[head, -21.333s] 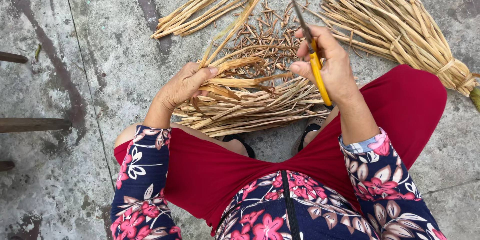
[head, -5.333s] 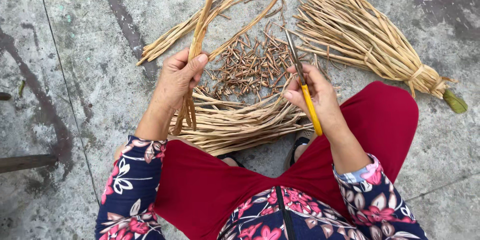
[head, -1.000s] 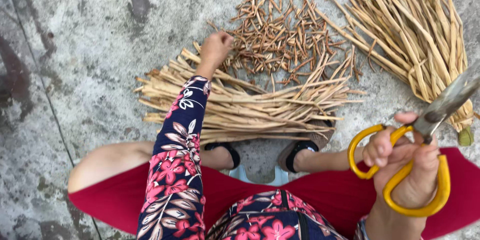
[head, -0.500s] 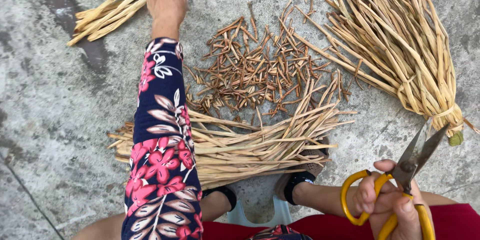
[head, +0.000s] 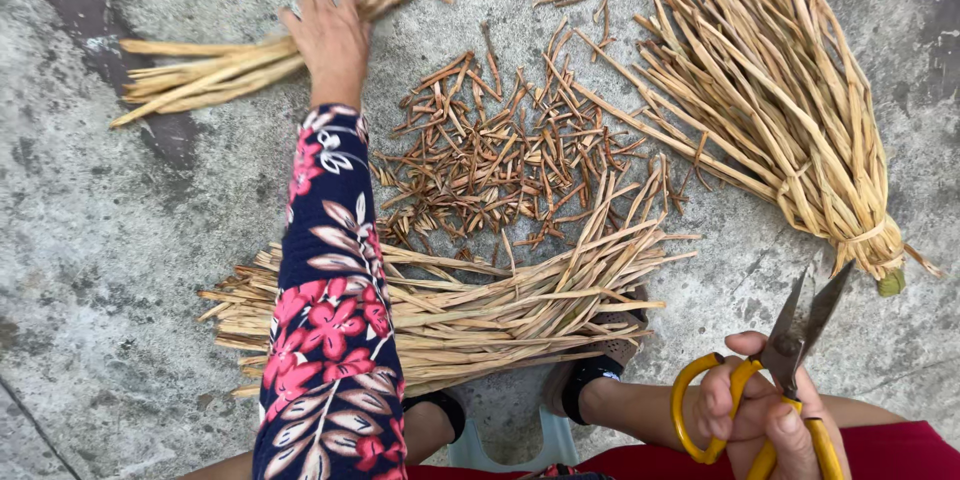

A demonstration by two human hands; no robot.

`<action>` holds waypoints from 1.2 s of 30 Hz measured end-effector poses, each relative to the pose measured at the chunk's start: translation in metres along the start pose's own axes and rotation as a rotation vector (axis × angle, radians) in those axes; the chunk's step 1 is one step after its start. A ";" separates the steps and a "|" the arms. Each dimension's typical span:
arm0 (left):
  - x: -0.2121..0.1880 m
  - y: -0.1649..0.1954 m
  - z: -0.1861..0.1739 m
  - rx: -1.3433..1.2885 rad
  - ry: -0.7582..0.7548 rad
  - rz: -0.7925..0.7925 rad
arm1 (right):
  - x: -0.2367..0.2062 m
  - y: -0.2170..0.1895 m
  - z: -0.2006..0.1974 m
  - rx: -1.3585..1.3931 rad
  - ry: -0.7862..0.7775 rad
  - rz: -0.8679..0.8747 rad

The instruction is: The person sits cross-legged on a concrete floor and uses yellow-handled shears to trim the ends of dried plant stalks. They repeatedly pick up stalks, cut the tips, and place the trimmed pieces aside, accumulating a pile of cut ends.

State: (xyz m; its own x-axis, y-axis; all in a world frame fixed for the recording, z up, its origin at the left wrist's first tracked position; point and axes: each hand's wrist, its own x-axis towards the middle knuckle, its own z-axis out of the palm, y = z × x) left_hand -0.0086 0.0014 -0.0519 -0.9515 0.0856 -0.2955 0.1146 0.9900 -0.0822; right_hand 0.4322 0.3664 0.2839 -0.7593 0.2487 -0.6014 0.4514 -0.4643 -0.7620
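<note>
My left hand [head: 328, 32] reaches far forward in a floral sleeve and closes on a loose bundle of long dry straw stalks [head: 205, 70] lying on the concrete at the upper left. Low at the right, my right hand [head: 762, 418] grips yellow-handled scissors [head: 790, 350], blades slightly apart and pointing up. Between the hands lies a pile of short brown cut pieces [head: 490, 155]. A flat heap of trimmed pale stalks [head: 470, 305] lies just in front of my feet.
A large tied bundle of straw [head: 790, 110] fans out at the upper right, bound near its lower end. The ground is rough grey concrete [head: 90, 240]. My sandalled feet [head: 590, 380] and a pale stool edge [head: 505, 445] show at the bottom.
My left arm has stretched forward from the cut pile to the far straw bundle and taken hold of it. The right hand with the scissors has dropped lower right.
</note>
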 end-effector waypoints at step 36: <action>-0.333 -0.034 -0.269 -1.555 -0.028 0.330 | 0.070 -0.044 0.131 -0.652 -0.384 -0.581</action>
State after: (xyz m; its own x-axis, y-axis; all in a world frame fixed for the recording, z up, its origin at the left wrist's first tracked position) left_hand 0.2275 -0.0310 0.3051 -0.9378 0.3254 -0.1209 -0.1015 0.0757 0.9919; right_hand 0.2979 0.2930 0.3065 -0.9968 -0.0584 -0.0548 0.0394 0.2377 -0.9705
